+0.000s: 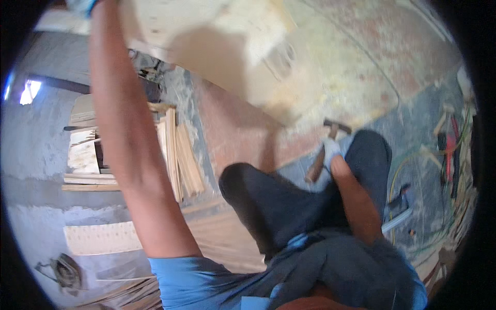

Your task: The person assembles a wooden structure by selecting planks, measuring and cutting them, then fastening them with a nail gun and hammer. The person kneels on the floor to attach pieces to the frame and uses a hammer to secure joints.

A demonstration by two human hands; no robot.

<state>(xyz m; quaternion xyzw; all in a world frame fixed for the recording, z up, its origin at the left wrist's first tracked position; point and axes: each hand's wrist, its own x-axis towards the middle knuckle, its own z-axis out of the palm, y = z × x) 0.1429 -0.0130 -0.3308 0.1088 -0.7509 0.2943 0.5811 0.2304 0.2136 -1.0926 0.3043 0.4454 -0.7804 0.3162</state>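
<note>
My right hand [332, 150], in a whitish glove, is closed round the wooden handle of a hammer [315, 166]. The dark hammer head points away from me, just past my right knee. My left arm reaches far out to the upper left. At its end, my left hand [80, 6], in a blue and white glove, is mostly cut off by the picture's rim, so its fingers do not show. Nearest to it is a large pale wooden sheet [263, 36] on the floor, with my shadow across it.
Stacked wooden strips [178, 155] and boards [93, 155] lie left of my knees. A perforated pale strip [101, 238] and a dark bundle [67, 271] are farther left and nearer. At right are red-handled tools [448, 155], a hose [413, 163] and a blue-black tool [400, 199].
</note>
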